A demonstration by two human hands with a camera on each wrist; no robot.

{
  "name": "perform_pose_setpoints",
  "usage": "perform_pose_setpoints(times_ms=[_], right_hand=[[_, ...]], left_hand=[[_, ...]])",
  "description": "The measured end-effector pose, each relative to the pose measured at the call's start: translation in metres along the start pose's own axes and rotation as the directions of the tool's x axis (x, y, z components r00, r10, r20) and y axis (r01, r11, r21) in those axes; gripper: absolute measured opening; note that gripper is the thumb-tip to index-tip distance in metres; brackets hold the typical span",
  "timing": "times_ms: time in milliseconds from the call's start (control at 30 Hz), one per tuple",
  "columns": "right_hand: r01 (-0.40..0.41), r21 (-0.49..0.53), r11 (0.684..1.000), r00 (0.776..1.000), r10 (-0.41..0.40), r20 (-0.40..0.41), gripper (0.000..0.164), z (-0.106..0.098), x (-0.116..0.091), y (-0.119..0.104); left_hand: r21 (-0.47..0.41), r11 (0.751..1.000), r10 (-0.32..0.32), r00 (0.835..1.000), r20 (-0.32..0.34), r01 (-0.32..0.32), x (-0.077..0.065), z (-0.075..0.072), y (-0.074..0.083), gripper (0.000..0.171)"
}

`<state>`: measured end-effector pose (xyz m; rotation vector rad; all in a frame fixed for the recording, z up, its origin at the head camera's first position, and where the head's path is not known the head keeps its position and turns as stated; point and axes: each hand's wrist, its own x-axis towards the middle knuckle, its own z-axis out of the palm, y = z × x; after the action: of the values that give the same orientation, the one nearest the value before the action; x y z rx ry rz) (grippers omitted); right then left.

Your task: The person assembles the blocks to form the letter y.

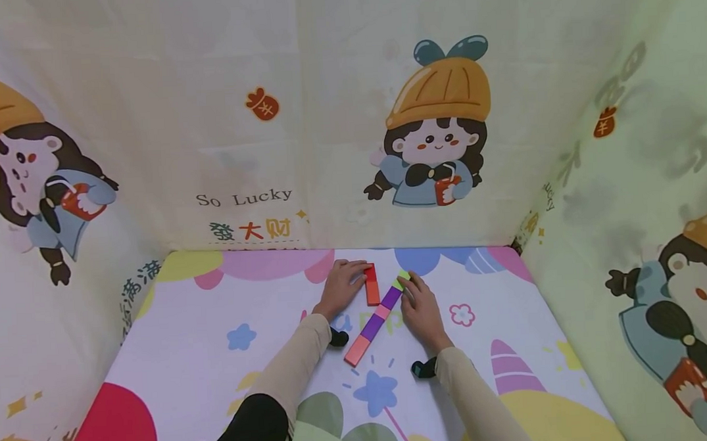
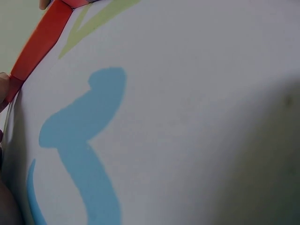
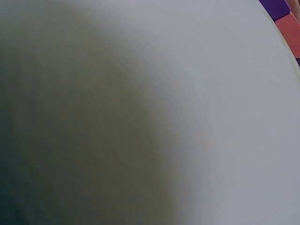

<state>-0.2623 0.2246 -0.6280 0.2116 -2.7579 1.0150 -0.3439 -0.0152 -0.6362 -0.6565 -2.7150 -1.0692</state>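
In the head view, flat coloured blocks lie on the patterned cloth. My left hand (image 1: 341, 287) has its fingertips on the far end of a red block (image 1: 370, 273), which meets an orange block (image 1: 372, 294) in a short upright strip. To its right runs a slanting row: a green block (image 1: 404, 275), a purple block (image 1: 391, 297), a pink block (image 1: 382, 312), another purple block (image 1: 372, 327) and a salmon block (image 1: 357, 350). Bent fingers of my right hand (image 1: 423, 313) hold the green block at the row's far end. Both wrist views catch only block edges.
A white cloth (image 1: 194, 359) with printed shapes covers the work surface. Printed fabric walls (image 1: 338, 149) stand behind it and on both sides. Dark wrist cameras (image 1: 424, 369) sit under both wrists, close to the cloth.
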Motion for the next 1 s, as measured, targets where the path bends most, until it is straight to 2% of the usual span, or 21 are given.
perform_pose_setpoints(times_ms=[133, 200, 300, 400, 567, 667, 767, 933, 1000], right_hand=[[0.015, -0.014, 1.0, 1.0, -0.015, -0.002, 0.048, -0.001, 0.001, 0.001], [0.017, -0.015, 1.0, 1.0, -0.017, -0.005, 0.048, -0.003, 0.001, 0.001], [0.007, -0.008, 1.0, 1.0, -0.007, -0.014, 0.047, -0.007, 0.0, 0.002], [-0.001, -0.013, 1.0, 1.0, 0.0, -0.022, 0.048, -0.008, 0.0, 0.003], [0.015, -0.007, 1.0, 1.0, -0.015, -0.022, 0.048, -0.007, 0.001, 0.004], [0.026, 0.003, 1.0, 0.999, -0.026, -0.031, 0.048, -0.006, 0.001, 0.004], [0.029, 0.006, 1.0, 0.999, -0.029, -0.035, 0.048, -0.004, 0.001, 0.004], [0.031, 0.008, 0.999, 0.999, -0.031, -0.032, 0.047, -0.001, 0.001, 0.004], [0.034, 0.016, 0.999, 0.999, -0.033, -0.033, 0.047, -0.001, 0.001, 0.002]], left_hand=[[0.001, 1.0, -0.025, 1.0, -0.006, 0.025, -0.001, -0.001, 0.003, 0.04], [-0.056, 0.997, -0.063, 0.998, -0.029, 0.061, -0.003, -0.002, 0.007, 0.041], [-0.166, 0.978, -0.138, 0.987, -0.081, 0.123, -0.01, -0.003, 0.013, 0.041], [-0.263, 0.951, -0.202, 0.971, -0.125, 0.164, -0.022, -0.006, 0.021, 0.038], [-0.313, 0.924, -0.282, 0.944, -0.17, 0.219, -0.048, -0.013, 0.032, 0.031], [-0.28, 0.924, -0.315, 0.934, -0.171, 0.26, -0.061, -0.016, 0.04, 0.028], [-0.205, 0.929, -0.341, 0.927, -0.157, 0.307, -0.074, -0.016, 0.053, 0.027], [-0.086, 0.917, -0.398, 0.906, -0.142, 0.39, -0.093, -0.007, 0.082, 0.031], [-0.016, 0.915, -0.401, 0.904, -0.147, 0.403, -0.097, -0.002, 0.092, 0.034]])
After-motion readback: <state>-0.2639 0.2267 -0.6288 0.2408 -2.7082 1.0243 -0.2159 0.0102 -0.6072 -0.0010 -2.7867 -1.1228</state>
